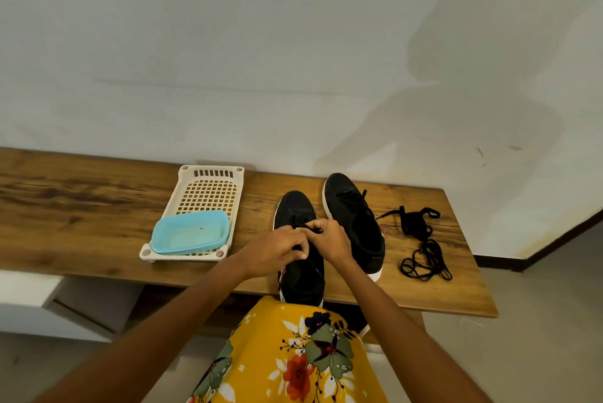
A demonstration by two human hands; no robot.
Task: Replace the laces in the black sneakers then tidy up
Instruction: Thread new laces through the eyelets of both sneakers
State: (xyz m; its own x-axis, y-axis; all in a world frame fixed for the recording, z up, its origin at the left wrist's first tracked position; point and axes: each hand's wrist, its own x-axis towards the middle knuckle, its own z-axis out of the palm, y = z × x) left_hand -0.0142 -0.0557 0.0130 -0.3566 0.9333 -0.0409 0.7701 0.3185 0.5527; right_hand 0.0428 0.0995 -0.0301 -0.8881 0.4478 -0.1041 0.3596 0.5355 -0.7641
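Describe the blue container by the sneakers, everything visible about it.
The blue container is a shallow, pale blue box with rounded corners, plastic by its look, open at the top with no lid in sight. It appears empty but for a tiny dark speck inside. It sits at the near end of a cream perforated tray, slightly tilted, its near edge reaching the tray's front rim. The tray rests on the wooden tabletop, left of the sneakers. Neither hand touches it.

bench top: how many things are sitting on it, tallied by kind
black sneakers: 2, one under both hands, one beside it
loose black lace piles: 2, one bundled, one looped
white slotted tray: 1
blue plastic container: 1, resting on the tray
total: 6
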